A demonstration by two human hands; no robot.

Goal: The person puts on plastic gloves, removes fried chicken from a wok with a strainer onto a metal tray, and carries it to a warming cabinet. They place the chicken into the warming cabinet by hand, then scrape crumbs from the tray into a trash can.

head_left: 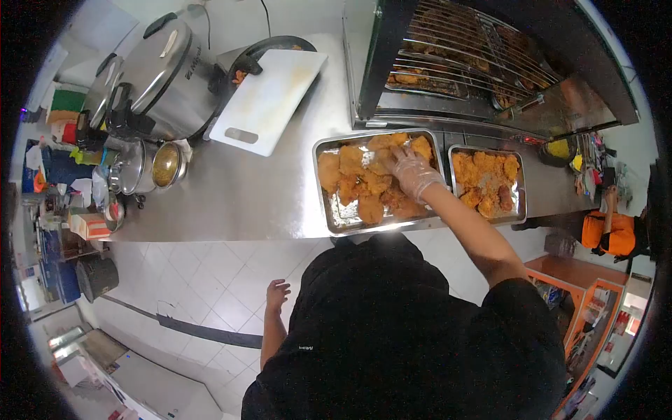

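Observation:
My right hand (413, 173), in a clear plastic glove, is down in the larger metal tray (318, 189) of breaded fried chicken. Its fingers curl over a fried chicken piece (379, 166) near the tray's far right part; the fingertips are partly hidden against the food. Several more golden-brown pieces lie around it. A smaller metal tray (524, 183), also with fried chicken, sits just to the right. My left hand (278, 295) hangs at my side over the floor, bare, fingers loosely apart and holding nothing.
A glass-sided warming cabinet (448, 105) with wire racks of food stands behind the trays. On the steel counter (231, 203), a white cutting board (273, 98) rests over a dark pan, beside a large pressure cooker (175, 84) and metal bowls (168, 164). An orange shelf (570, 273) is at right.

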